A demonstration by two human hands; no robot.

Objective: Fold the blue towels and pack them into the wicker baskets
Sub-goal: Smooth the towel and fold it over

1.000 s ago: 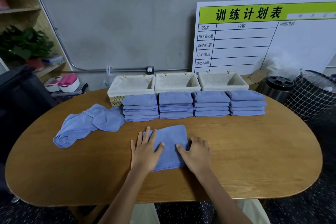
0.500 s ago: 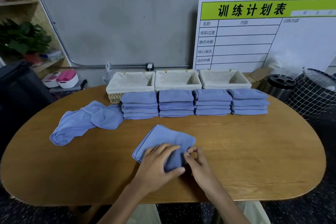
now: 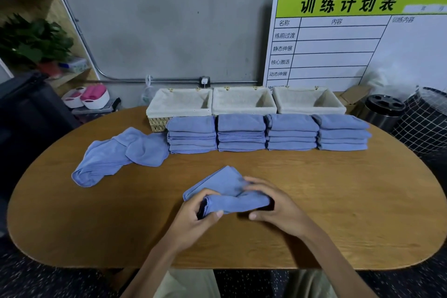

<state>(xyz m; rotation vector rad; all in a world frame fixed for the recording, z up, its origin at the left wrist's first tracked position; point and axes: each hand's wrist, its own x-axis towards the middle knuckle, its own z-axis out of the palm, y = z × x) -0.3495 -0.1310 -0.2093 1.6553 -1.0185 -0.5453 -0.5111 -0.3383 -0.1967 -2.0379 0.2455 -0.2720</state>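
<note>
Head view, looking down: partly folded blue towel [image 3: 225, 192] near the front middle of the oval wooden table [image 3: 338, 201], far corner flat on the wood, near edge lifted into a thick roll. Left hand [image 3: 198, 213] gripping the left end of that roll, fingers curled over the top, thumb underneath. Right hand [image 3: 273, 203] clamped on the right end, fingers wrapped over the fold, thumb pointing inward along the tabletop. Both hands close together, joined only by the cloth between them. Farther back, four stacks of folded blue towels [image 3: 266, 133] in a row, side by side and touching or nearly so. Just left of the leftmost stack, loose unfolded towels [image 3: 121, 155] in a rumpled heap, touching that stack's side. Behind the stacks, three wicker baskets [image 3: 244, 101] with pale fabric liners, set edge to edge along the table's far side; woven side visible only on the left one, below its liner. Against the grey wall at right, large whiteboard chart [image 3: 350, 38] with a green header and Chinese characters. To the right of the table, round metal bin [image 3: 383, 110] and a black wire-grid basket [image 3: 428, 123]. At far left, wooden shelf with a green plant [image 3: 31, 41], and lower down white and pink containers [image 3: 89, 97].
</note>
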